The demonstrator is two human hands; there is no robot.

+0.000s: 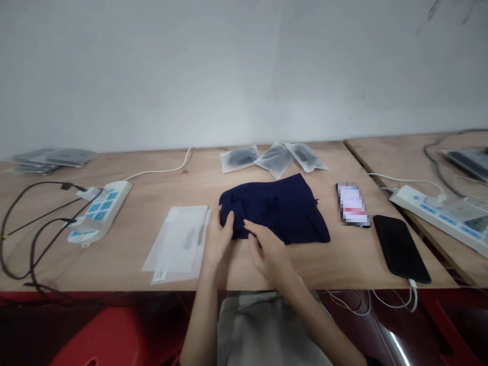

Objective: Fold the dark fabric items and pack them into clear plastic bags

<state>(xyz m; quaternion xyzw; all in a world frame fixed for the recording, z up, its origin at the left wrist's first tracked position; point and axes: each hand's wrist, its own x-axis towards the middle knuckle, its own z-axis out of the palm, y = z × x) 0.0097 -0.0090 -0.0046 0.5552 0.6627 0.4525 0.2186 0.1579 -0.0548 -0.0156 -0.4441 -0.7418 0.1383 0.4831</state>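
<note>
A folded piece of navy blue cloth (293, 208), perhaps a garment, lies on the wooden table in front of me. At its left end my left hand (219, 236) grips the edge, thumb on top and the other fingers partly hidden by the cloth. My right hand (270, 251) is closed at the near edge, with a bit of dark material between thumb and forefinger that looks like the same cloth. Just left of my left hand lie flat translucent plastic bags (181, 239) with a small white label.
Several filled translucent bags (239, 158) lie near the wall, with another stack (53, 157) at far left. Power strips (104, 208) with cables lie on both sides. A lit phone (353, 203) and a black phone (401, 248) on a cable are at right. A red stool (102, 335) stands below.
</note>
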